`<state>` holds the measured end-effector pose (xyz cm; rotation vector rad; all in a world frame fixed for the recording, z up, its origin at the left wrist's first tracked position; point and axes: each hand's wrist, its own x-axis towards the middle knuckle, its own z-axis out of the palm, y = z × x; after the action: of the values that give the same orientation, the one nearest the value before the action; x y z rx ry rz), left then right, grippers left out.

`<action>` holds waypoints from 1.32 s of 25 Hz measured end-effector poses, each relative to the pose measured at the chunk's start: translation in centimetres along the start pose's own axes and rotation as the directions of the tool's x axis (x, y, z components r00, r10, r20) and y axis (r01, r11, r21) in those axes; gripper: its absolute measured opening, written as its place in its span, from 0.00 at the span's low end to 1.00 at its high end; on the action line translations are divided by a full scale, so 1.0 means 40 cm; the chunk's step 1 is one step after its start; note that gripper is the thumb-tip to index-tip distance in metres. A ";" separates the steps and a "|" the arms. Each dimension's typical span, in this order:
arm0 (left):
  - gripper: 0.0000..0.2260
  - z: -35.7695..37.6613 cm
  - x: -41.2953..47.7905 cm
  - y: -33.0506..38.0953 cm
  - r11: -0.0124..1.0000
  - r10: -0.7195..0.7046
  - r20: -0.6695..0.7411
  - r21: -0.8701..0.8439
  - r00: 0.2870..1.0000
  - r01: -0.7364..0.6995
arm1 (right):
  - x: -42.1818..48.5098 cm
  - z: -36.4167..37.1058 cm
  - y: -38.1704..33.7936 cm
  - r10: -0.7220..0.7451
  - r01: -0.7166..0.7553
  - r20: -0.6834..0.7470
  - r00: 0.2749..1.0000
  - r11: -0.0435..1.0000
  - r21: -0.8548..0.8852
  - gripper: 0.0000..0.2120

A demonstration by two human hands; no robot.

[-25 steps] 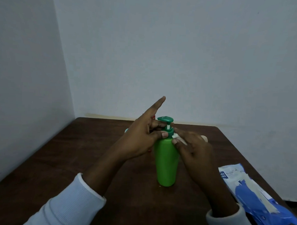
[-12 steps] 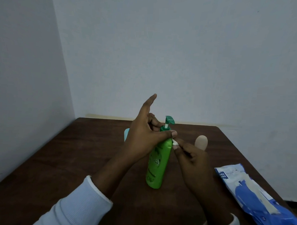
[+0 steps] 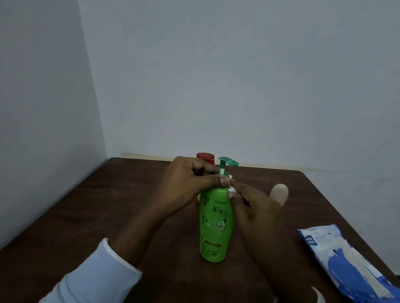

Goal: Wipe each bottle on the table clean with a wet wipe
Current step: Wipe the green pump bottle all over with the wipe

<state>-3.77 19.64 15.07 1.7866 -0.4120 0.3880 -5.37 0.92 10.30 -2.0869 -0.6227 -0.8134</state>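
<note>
On the dark wooden table (image 3: 100, 215), a blue-and-white pack of wet wipes (image 3: 354, 270) lies at the right edge, a green pump bottle (image 3: 215, 225) stands upright near the middle, and a red-capped bottle (image 3: 205, 156) partly shows behind it. Just below the pump, the left hand (image 3: 188, 185) curls its fingers round the green bottle's neck, and the right hand (image 3: 256, 211) pinches a small white wipe (image 3: 231, 189) against its shoulder.

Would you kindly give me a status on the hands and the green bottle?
Left hand grips green bottle neck. Right hand pinches wipe at shoulder. Red-capped bottle stands behind.
</note>
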 end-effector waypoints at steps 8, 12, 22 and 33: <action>0.13 0.010 -0.011 -0.019 0.996 -0.054 -0.028 -0.076 0.998 0.052 | -0.029 0.001 -0.001 -0.182 0.176 -0.045 0.982 0.977 -0.118 0.13; 0.13 0.012 -0.008 -0.021 0.997 -0.054 -0.021 -0.052 0.998 0.052 | 0.025 -0.009 0.013 0.045 -0.060 0.115 0.992 0.990 0.128 0.15; 0.10 0.018 -0.062 -0.056 0.999 -0.028 0.030 -0.033 0.999 0.029 | -0.108 0.059 0.033 -0.321 0.280 -0.091 0.943 0.910 -0.305 0.17; 0.22 0.102 -0.191 -0.216 0.927 -0.316 0.202 -0.140 0.927 0.347 | -0.065 0.013 0.010 -0.186 0.166 -0.286 0.940 0.982 -0.090 0.16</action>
<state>-6.27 18.30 3.17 1.6850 -0.2485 -0.0461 -6.67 0.73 7.99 -1.9334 -0.6315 -1.2346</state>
